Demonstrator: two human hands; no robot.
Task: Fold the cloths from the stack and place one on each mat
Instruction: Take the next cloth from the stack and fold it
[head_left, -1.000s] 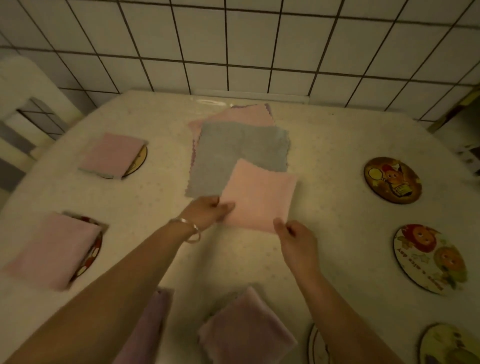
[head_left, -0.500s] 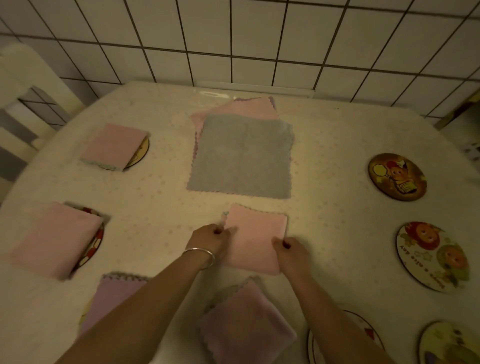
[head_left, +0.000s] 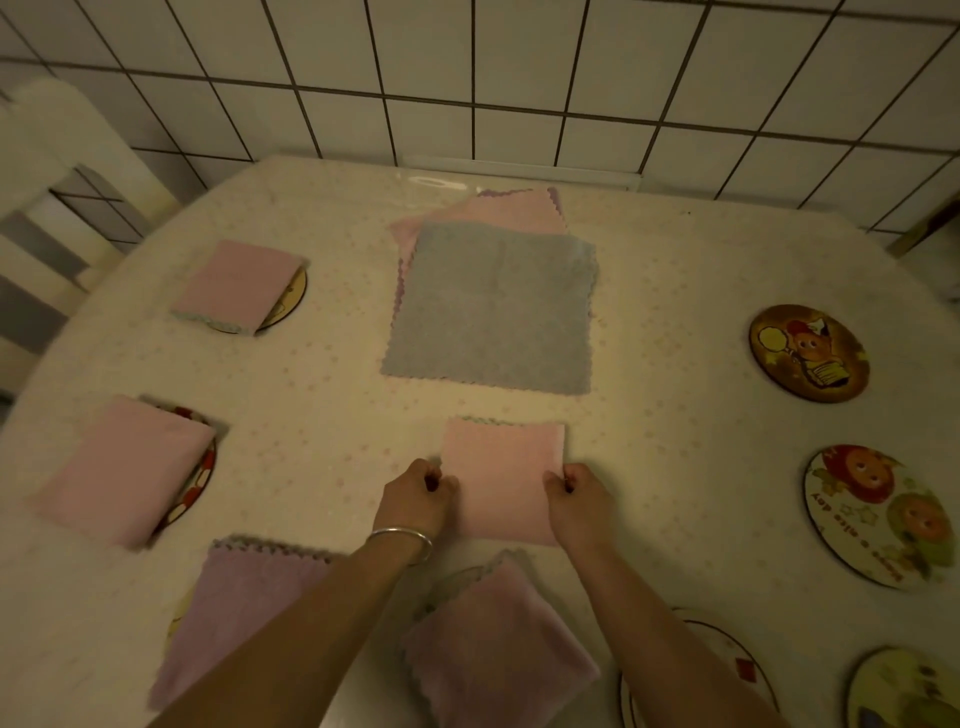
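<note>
A folded pink cloth lies on the table in front of me. My left hand pinches its left edge and my right hand pinches its right edge. Behind it sits the stack, grey cloth on top, pink ones under it. Folded cloths cover mats at the far left, the mid left, the near left and the near middle. Bare round mats lie at the right, and near the bottom edge.
The table has a pale dotted cover and ends at a tiled wall behind. A white chair back stands at the far left.
Both hands drew the folded pink cloth off the stack and toward me, down onto the table. The view rose a little, showing more of the near mats.
</note>
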